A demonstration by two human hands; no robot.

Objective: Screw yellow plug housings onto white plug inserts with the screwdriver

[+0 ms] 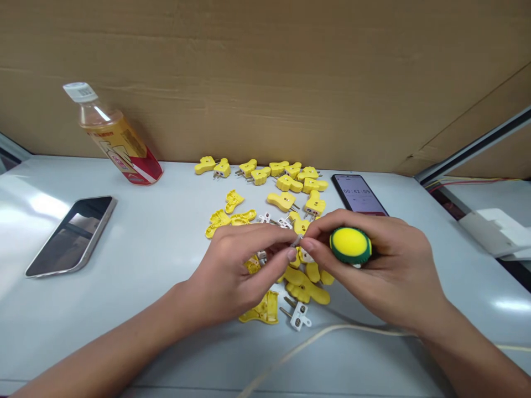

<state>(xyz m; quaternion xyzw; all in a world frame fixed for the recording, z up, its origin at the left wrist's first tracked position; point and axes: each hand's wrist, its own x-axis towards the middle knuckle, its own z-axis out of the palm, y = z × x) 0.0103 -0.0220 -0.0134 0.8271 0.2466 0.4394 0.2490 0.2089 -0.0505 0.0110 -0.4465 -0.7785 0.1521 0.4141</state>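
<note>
My left hand point(244, 265) is closed in a pinch, a small grey metal piece point(296, 241) between thumb and forefinger. The fingertips of my right hand point(381, 260) meet it from the other side. Tucked in my right palm is a screwdriver, its rounded yellow and green handle point(350, 245) end facing me and its shaft hidden. Beneath my hands lie yellow foot-shaped plug shells point(307, 288), partly covered. Nearer me rests a white plug core point(299, 316) with two metal prongs. Open shell halves point(230, 219) lie beyond my left hand.
Several assembled yellow plugs point(286, 183) sit near the cardboard wall point(265, 77). A drink bottle point(120, 138) and a dark phone point(72, 237) are at left; another phone point(360, 194) showing a timer is at right. A pale cord point(332, 328) crosses the table's front.
</note>
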